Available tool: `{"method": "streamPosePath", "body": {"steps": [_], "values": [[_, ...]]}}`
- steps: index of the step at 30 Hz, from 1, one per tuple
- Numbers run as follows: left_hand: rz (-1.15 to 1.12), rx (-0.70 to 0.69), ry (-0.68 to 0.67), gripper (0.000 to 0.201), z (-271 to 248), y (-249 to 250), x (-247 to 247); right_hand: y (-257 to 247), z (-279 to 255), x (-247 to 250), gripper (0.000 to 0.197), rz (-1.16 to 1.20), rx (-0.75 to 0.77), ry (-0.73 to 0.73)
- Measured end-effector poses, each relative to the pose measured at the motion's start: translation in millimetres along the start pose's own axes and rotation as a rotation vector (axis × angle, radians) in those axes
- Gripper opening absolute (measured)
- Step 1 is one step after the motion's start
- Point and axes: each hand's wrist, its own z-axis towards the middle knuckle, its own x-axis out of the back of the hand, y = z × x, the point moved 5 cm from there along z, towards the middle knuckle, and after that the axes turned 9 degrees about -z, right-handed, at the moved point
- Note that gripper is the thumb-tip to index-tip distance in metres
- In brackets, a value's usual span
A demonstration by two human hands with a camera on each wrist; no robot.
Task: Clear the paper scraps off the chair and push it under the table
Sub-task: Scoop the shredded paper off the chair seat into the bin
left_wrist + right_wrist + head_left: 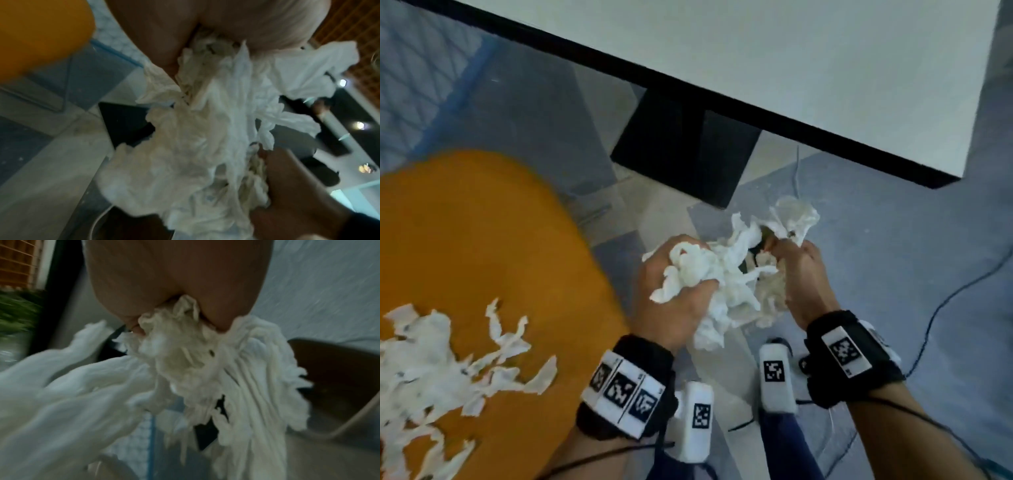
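An orange chair seat [482, 240] fills the lower left of the head view, with several white paper scraps [431, 370] lying on its near part. To its right, over the floor, both hands hold one crumpled bundle of white paper [726, 277]. My left hand [674, 291] grips the bundle's left side and my right hand [801, 274] grips its right side. The same bundle [195, 154] fills the left wrist view, and the bundle [185, 369] hangs from curled fingers in the right wrist view. The white table [791, 68] with a dark edge stands beyond.
A black table leg [685, 150] stands just beyond the hands. A thin dark cable [945, 301] runs over the grey floor at the right. The chair's orange edge [41, 32] shows at the left wrist view's upper left.
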Motion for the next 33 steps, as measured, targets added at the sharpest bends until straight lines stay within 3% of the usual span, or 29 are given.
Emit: {"method": "streamPosePath", "body": {"steps": [1,3,5,9,14,17,19,24,29,30,33], "values": [[-0.029,-0.057,-0.006,0.026,8.6,-1.8,-9.2,7.6,15.2,5.6,0.009,-0.018,-0.011,0.028],[0.025,-0.036,-0.069,0.011,30.6,-27.7,-68.7,44.4,53.9,35.2,0.011,-0.058,-0.064,0.086],[0.078,-0.028,-0.116,0.027,52.3,-62.3,-116.4,79.5,90.3,48.0,0.013,-0.087,-0.107,0.074],[0.204,0.016,-0.218,0.031,93.4,-149.6,-176.8,138.0,150.4,53.6,0.02,-0.166,-0.09,0.029],[0.557,0.153,-0.282,0.062,127.7,-240.5,-211.3,192.1,196.3,46.3,0.022,-0.249,-0.126,-0.074],[0.527,0.226,-0.342,0.077,134.8,-271.2,-217.7,211.0,215.4,41.2,0.044,-0.337,-0.15,-0.164],[0.553,0.265,-0.405,0.084,134.3,-282.6,-219.7,214.0,221.3,41.6,0.046,-0.434,-0.166,-0.196],[0.588,0.288,-0.48,0.081,126.0,-275.7,-209.0,216.9,223.3,66.8,0.066,-0.561,-0.174,-0.146],[0.58,0.219,-0.412,0.06,94.7,-204.7,-155.2,176.9,161.6,75.9,0.033,-0.701,-0.131,-0.253],[0.552,0.221,-0.339,0.055,81.7,-161.9,-103.3,138.1,137.3,55.6,0.03,-0.754,-0.09,-0.319],[0.493,0.194,-0.359,0.045,24.5,-140.1,-73.6,142.2,89.9,75.6,0.019,-0.903,-0.087,-0.382]]}}
